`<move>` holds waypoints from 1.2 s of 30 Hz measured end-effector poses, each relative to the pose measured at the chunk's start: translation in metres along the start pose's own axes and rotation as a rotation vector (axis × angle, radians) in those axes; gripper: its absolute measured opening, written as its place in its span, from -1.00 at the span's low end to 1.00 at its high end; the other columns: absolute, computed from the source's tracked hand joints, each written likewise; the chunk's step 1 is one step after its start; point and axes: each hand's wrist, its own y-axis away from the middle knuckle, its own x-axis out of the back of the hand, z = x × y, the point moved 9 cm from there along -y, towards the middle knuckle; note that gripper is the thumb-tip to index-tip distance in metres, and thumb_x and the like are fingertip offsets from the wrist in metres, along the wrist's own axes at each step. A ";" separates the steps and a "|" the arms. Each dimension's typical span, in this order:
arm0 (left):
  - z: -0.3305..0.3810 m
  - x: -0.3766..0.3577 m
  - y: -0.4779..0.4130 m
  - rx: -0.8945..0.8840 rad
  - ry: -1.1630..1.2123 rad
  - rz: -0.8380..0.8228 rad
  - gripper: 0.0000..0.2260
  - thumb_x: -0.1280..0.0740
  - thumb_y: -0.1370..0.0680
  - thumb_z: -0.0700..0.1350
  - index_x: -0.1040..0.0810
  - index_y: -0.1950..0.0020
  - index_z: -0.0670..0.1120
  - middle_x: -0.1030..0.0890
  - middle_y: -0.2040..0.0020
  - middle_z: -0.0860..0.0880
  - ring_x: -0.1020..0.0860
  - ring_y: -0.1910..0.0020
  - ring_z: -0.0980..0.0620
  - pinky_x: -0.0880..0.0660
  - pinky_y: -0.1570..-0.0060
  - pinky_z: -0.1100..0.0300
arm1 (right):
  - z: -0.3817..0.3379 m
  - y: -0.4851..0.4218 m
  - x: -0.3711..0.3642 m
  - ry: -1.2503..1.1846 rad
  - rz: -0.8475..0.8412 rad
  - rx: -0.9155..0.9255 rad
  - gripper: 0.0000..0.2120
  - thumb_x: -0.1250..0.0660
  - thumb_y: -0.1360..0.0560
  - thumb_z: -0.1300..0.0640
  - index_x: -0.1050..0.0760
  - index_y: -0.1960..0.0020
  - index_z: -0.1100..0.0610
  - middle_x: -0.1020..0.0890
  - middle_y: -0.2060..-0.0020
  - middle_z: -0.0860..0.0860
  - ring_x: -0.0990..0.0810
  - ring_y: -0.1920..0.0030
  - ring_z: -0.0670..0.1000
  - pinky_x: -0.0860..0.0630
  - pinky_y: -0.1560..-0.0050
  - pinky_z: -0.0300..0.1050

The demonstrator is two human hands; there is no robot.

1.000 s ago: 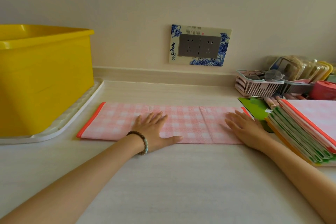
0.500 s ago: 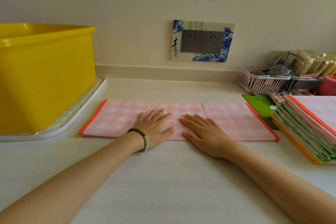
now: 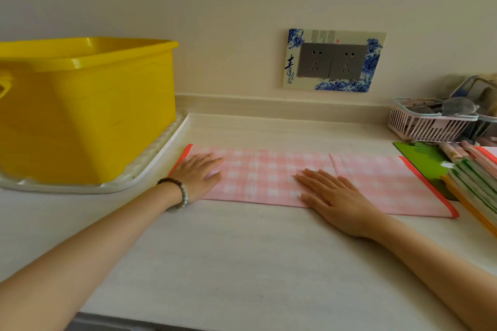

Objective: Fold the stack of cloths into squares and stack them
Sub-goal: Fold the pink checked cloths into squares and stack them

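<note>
A pink checked cloth [image 3: 271, 173] with orange end hems lies as a long folded strip across the pale counter. My left hand [image 3: 197, 176], with a bead bracelet on the wrist, lies flat with straight fingers on the strip's left end by the orange hem. My right hand [image 3: 333, 197] presses flat on the strip just right of its middle, fingers pointing left. At the right edge stands a stack of cloths [image 3: 476, 183] with green, orange and pink edges.
A large yellow tub [image 3: 88, 107] sits on a white tray [image 3: 150, 169] at the left, close to the cloth's end. A pink basket [image 3: 427, 126] of small items stands at the back right, a green mat [image 3: 425, 158] in front of it. A wall socket [image 3: 333, 60] is behind.
My left hand slid left from the strip's middle to its left end. My right hand earlier moved from the right end to the middle and stays there.
</note>
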 end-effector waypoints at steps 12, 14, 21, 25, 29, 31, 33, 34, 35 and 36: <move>0.117 0.016 -0.038 -0.309 -0.008 0.034 -0.57 0.03 -0.65 0.03 -0.05 -0.53 0.12 0.00 -0.56 0.02 0.03 -0.53 0.01 0.07 -0.48 0.02 | -0.008 0.006 0.010 -0.140 0.096 0.079 -0.47 0.07 -0.53 -0.29 -0.06 -0.48 -0.23 -0.08 -0.50 -0.20 0.02 -0.51 -0.15 0.07 -0.51 -0.10; 0.115 0.006 -0.048 -0.266 -0.023 -0.005 -0.57 0.06 -0.65 0.08 0.00 -0.53 0.16 0.06 -0.56 0.03 0.08 -0.53 -0.01 0.11 -0.48 0.00 | -0.023 0.012 0.014 -0.178 0.105 0.161 -0.56 0.02 -0.58 -0.20 -0.10 -0.45 -0.25 -0.11 -0.49 -0.24 0.00 -0.50 -0.19 0.06 -0.50 -0.16; 0.095 0.004 -0.044 -0.175 -0.056 -0.005 -0.55 0.09 -0.62 0.16 -0.01 -0.52 0.18 -0.02 -0.56 0.04 -0.03 -0.51 -0.05 -0.01 -0.46 0.01 | -0.042 0.016 0.006 -0.224 0.023 0.281 -0.61 0.01 -0.61 -0.10 -0.29 -0.41 -0.20 -0.23 -0.43 -0.29 -0.06 -0.45 -0.31 0.07 -0.42 -0.33; 0.083 0.014 -0.021 -0.159 -0.059 0.064 -0.58 0.03 -0.62 0.13 -0.13 -0.49 0.18 -0.25 -0.43 0.02 -0.19 -0.37 -0.02 -0.15 -0.33 0.12 | -0.016 0.010 0.014 -0.313 0.095 0.157 -0.62 -0.01 -0.60 -0.10 -0.42 -0.35 -0.12 -0.38 -0.36 -0.27 -0.23 -0.42 -0.24 -0.10 -0.42 -0.27; 0.086 0.020 0.003 -0.232 -0.051 0.136 -0.60 0.00 -0.62 0.06 -0.24 -0.46 0.12 -0.31 -0.08 0.06 -0.29 -0.22 0.02 -0.20 -0.18 0.19 | 0.014 0.003 0.018 -0.232 0.113 0.020 -0.59 0.04 -0.61 -0.10 -0.36 -0.39 -0.11 -0.36 -0.39 -0.22 -0.22 -0.44 -0.17 -0.03 -0.49 -0.09; 0.090 0.019 0.011 -0.260 -0.006 0.121 -0.59 0.02 -0.59 0.06 -0.29 -0.44 0.09 -0.26 0.00 0.07 -0.30 -0.17 0.03 -0.21 -0.16 0.20 | 0.025 -0.001 0.019 -0.186 0.106 -0.028 -0.58 0.07 -0.62 -0.10 -0.32 -0.42 -0.11 -0.32 -0.42 -0.20 -0.18 -0.47 -0.16 0.05 -0.47 -0.09; 0.097 0.017 0.016 -0.283 0.027 0.108 -0.58 0.01 -0.59 0.06 -0.32 -0.42 0.06 -0.28 -0.01 0.06 -0.30 -0.15 0.03 -0.23 -0.17 0.19 | 0.033 -0.007 0.022 -0.149 0.120 -0.066 -0.58 0.09 -0.62 -0.11 -0.30 -0.42 -0.11 -0.31 -0.43 -0.18 -0.17 -0.47 -0.13 0.05 -0.46 -0.08; 0.100 0.016 0.018 -0.294 0.042 0.109 -0.57 0.01 -0.58 0.07 -0.34 -0.42 0.06 -0.29 -0.02 0.05 -0.30 -0.14 0.02 -0.23 -0.17 0.19 | 0.037 -0.009 0.023 -0.132 0.125 -0.082 -0.57 0.09 -0.62 -0.12 -0.29 -0.43 -0.11 -0.30 -0.44 -0.17 -0.16 -0.48 -0.12 0.05 -0.46 -0.06; 0.104 0.014 0.020 -0.306 0.055 0.107 -0.56 0.01 -0.57 0.10 -0.34 -0.42 0.06 -0.30 -0.03 0.04 -0.30 -0.15 0.02 -0.23 -0.18 0.20 | 0.041 -0.012 0.023 -0.122 0.126 -0.098 -0.57 0.10 -0.62 -0.12 -0.28 -0.43 -0.11 -0.29 -0.45 -0.16 -0.16 -0.48 -0.10 0.04 -0.47 -0.05; 0.108 0.013 0.021 -0.319 0.061 0.107 -0.56 -0.01 -0.58 0.12 -0.33 -0.43 0.06 -0.30 -0.06 0.04 -0.29 -0.17 0.02 -0.22 -0.21 0.20 | 0.044 -0.014 0.024 -0.120 0.127 -0.111 -0.57 0.10 -0.63 -0.12 -0.27 -0.44 -0.10 -0.28 -0.45 -0.15 -0.16 -0.48 -0.10 0.02 -0.46 -0.05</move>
